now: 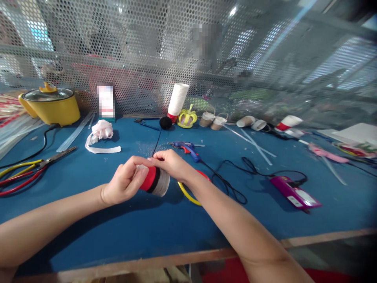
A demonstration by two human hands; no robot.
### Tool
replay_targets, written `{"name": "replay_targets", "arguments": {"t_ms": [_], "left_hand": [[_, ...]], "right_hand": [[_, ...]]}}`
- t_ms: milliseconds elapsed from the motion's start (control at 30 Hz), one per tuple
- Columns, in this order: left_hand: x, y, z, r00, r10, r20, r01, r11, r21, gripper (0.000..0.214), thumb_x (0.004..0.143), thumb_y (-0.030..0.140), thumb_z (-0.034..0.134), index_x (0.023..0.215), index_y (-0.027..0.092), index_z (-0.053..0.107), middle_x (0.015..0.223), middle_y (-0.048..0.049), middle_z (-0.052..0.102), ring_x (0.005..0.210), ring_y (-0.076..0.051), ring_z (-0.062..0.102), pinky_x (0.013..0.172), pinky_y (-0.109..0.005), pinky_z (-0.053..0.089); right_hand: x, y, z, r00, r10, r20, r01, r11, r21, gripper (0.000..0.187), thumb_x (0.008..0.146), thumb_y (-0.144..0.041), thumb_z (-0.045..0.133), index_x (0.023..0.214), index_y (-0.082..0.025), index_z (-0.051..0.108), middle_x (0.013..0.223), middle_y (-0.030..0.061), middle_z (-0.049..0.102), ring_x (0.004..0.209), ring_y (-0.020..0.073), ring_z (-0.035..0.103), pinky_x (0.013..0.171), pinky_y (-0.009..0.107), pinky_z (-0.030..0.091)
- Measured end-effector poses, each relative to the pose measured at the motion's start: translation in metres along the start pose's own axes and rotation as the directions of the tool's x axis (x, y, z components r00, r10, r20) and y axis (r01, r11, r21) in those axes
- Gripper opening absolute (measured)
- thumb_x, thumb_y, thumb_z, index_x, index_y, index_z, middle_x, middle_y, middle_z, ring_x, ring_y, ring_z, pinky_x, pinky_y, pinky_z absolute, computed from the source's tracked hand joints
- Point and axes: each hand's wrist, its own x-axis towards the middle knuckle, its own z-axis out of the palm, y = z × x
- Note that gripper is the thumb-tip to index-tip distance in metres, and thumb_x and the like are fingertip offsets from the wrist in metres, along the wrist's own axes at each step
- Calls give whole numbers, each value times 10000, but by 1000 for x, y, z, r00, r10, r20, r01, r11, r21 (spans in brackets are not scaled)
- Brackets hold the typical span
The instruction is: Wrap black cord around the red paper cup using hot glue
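My left hand (pixel 123 182) and my right hand (pixel 172 163) are both closed around a paper cup (pixel 155 181) held on its side above the blue table (pixel 118 228). The cup has a red band, and grey yarn is wound round part of it. My right fingertips pinch at the top of the cup, where a black strand (pixel 157 143) runs back to a black yarn ball (pixel 165 122). A blue glue gun (pixel 188 148) lies just behind my right hand. Red and yellow scissors handles (pixel 188 194) show under my right wrist.
A yellow pot (pixel 50 104) stands at the back left, with pliers (pixel 35 167) and glue sticks near it. White ribbon (pixel 101 135), a stack of cups (pixel 177 100), small cup baskets (pixel 213 120) and a purple device (pixel 294 193) with a black cord also lie on the table. A mesh screen rises behind.
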Motion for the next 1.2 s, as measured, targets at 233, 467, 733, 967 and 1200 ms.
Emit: {"name": "replay_targets", "arguments": {"t_ms": [233,467,733,967,1200], "left_hand": [[2,-5,1,997,67,48,-70,995,65,221,851,144,404,1049,195,485,473,86,356,387,-62,307,382,-200,275],[5,-8,-2,989,139,42,-142,985,96,226,840,141,420,1057,192,459,782,-13,621,595,-81,554,581,-205,449],[17,-15,-3,981,-157,115,153,987,42,341,876,304,385,1179,150,411,585,47,493,484,-81,428,474,-192,367],[27,-14,-6,864,-405,298,453,885,-108,383,864,395,386,1155,159,463,755,-5,603,637,-109,536,594,-215,439],[25,-15,-3,862,-400,312,438,897,-62,330,844,355,426,1087,157,529,756,-6,628,641,-113,550,610,-222,452]], "right_hand": [[5,5,4,997,55,50,-57,997,43,429,667,-558,575,542,-163,461,483,-71,324,457,67,267,437,216,188],[1,6,0,993,118,13,-116,933,342,456,726,-587,516,669,-140,584,576,-6,537,513,91,464,467,207,338],[-23,18,-9,996,87,21,-89,925,370,392,726,-396,629,1045,-173,579,970,77,648,890,184,605,757,341,501],[-30,19,6,990,-107,-87,92,982,-164,446,683,-324,677,1085,-165,570,1084,110,598,978,228,567,835,390,451],[-35,18,9,959,-281,-33,247,888,-387,515,699,-418,650,1119,-143,533,1078,119,541,1011,227,520,878,375,421]]}}
